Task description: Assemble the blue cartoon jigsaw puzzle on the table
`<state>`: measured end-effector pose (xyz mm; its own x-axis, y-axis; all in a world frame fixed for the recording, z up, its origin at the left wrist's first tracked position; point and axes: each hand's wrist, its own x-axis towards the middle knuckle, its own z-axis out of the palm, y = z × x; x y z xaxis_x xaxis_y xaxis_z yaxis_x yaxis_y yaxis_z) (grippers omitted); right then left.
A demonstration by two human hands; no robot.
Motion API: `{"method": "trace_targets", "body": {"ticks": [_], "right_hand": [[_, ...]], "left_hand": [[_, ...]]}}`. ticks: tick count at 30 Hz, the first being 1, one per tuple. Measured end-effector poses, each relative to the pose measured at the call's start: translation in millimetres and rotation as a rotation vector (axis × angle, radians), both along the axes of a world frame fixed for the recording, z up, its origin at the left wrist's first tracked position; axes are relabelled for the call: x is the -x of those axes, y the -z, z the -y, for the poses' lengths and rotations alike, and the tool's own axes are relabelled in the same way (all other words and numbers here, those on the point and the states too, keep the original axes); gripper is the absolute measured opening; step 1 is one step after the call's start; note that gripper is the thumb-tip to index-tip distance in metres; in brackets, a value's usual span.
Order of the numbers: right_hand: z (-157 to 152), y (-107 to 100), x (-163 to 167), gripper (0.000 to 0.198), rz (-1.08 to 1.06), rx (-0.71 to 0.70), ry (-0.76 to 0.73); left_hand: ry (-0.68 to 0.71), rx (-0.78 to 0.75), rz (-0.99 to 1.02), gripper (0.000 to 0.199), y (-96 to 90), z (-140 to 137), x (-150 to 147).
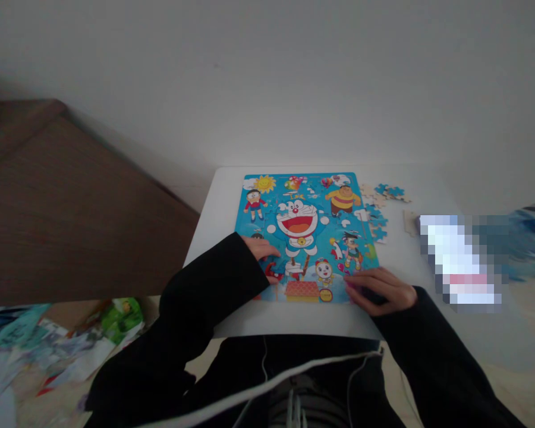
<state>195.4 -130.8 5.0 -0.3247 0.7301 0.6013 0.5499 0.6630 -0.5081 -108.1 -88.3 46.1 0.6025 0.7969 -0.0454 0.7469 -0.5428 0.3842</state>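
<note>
I'd edge-grip the flat blue cartoon jigsaw (299, 227) mid-frame, probably light and stiff; whether left hand (259, 248) or right hand (383, 290) pinches, I can't tell.

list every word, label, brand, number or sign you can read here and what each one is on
No text can be read.
Doraemon jigsaw puzzle: no legible words; any mark in its yellow oval is too small to read.
Phone: pixelated, nothing legible.
Green plastic bag at lower left: any print is too blurred to read.
</note>
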Motion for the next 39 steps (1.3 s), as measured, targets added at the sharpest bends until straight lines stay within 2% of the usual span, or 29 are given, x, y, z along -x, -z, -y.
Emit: {"method": "trace_targets", "body": {"ticks": [6,13,18,23,31,39], "right_hand": [[-4.1,8.6,11.0,0.010,0.026,-0.049,0.032],[-5.3,5.5,10.0,0.013,0.018,0.006,0.005],[-5.7,3.2,9.8,0.016,0.025,0.023,-0.021],[-6.7,4.1,9.8,0.017,0.018,0.000,-0.036],[-5.9,3.8,9.5,0.017,0.018,0.028,-0.022],[-5.3,1.1,9.6,0.011,0.047,0.053,0.016]], "left_hand": [[-0.013,-0.040,0.076,0.034,3.2,-0.4,1.3],[-0.056,-0.137,0.080,0.038,0.2,4.7,-4.8],[0.034,-0.137,0.002,0.043,-0.2,4.0,-4.1],[0.044,-0.141,0.014,0.042,-1.3,3.7,-4.5],[-0.036,-0.147,0.195,0.037,2.6,-4.8,2.0],[-0.057,-0.111,0.145,0.038,-5.5,-7.7,5.2]]}}
